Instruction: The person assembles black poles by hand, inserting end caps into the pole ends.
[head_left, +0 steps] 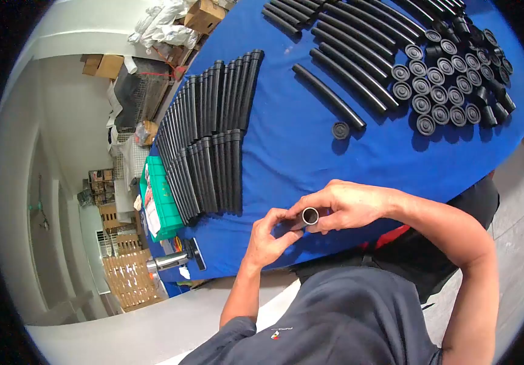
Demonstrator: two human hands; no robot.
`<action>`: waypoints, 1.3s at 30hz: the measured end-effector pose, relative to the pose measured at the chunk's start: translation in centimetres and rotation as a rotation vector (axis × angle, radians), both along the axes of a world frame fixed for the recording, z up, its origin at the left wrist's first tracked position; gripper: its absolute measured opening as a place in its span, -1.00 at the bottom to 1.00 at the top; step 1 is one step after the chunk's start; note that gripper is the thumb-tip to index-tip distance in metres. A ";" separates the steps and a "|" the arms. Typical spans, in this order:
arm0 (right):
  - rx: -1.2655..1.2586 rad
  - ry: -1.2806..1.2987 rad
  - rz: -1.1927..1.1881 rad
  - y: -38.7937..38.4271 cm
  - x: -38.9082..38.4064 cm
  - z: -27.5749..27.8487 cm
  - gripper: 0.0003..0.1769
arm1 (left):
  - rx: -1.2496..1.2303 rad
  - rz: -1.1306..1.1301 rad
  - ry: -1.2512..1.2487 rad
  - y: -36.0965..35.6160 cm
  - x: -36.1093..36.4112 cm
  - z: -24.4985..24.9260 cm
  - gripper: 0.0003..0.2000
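Observation:
A dark tube (pixel 310 216) points its round open end up at the camera, close to the table's front edge. Fingers of my right hand (pixel 350 208) wrap around it near this open end. My left hand (pixel 267 238) is closed on the tube from the other side, thumb and fingertips pinched at its wall. The tube's far end is hidden by the hands. Beyond them on the blue cloth lie a single black tube (pixel 329 96) and, by its near end, one round black cap (pixel 340 130) with concentric rings.
Loose black tubes (pixel 350 76) lie in rows at the back, beside a cluster of round black caps (pixel 438 94). Capped tubes (pixel 219 170) are lined up in two rows at left. A green bin (pixel 163 204) and a metal cylindrical device (pixel 174 260) stand at the left edge.

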State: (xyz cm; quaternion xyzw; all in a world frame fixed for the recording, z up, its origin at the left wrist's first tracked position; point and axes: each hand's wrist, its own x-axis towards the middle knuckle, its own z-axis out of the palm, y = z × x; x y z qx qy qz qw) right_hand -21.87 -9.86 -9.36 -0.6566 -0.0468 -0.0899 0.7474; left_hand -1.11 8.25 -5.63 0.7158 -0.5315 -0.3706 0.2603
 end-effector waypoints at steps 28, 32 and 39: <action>-0.089 0.056 -0.150 1.2 1.1 -2.1 -0.60 | 0.227 0.062 0.379 1.2 2.4 -1.6 -0.61; -0.052 0.006 -0.206 1.3 1.0 -2.0 -0.58 | 0.233 0.035 0.448 0.7 2.1 -1.2 -0.63; -0.210 0.023 -0.269 0.9 0.8 -1.5 -0.57 | -0.184 -0.081 0.019 -0.6 0.5 0.2 -0.61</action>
